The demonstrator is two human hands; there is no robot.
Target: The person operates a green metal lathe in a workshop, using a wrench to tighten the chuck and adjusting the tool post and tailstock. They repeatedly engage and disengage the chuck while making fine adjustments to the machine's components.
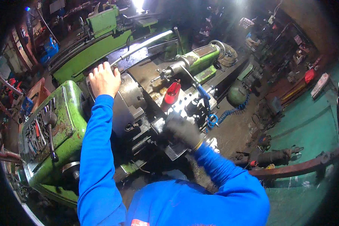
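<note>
"Lathe chuck (130, 89) first: where is it, and how would it handle?"

"It sits toward 10 o'clock from the middle of the view, with the green headstock (74, 102) at its 9 o'clock. It is a thick grey metal drum, judged very heavy and rigid, not fragile, and possibly slippery if the surface carries oil."

"Where should it be held?"

"By the broad outer rim, in this assessment, with the palm flat. The stepped blocks on its face look hard-edged and offer fingers a poorer hold."

"State of the left grip (104, 81)?"

"Bare, laid on the rim at 10 o'clock, fingers bent. Whether it grasps or merely rests cannot be told."

"And the right grip (182, 130)?"

"Dark-gloved, blurred, at the chuck's 4 o'clock, beside the tool post (192, 108). The fingers are indistinct; clenched or released cannot be told."

"Materials nearby?"

"At 3 o'clock, a smooth red container (171, 97), apparently light plastic; farther out, a springy blue hose (235, 110) in coils. At 2 o'clock, the tailstock (208, 53), green-painted with a bare metal barrel. At 8 o'clock, slim metal hand tools (37, 132) lie heaped on the headstock's worn top."
</note>
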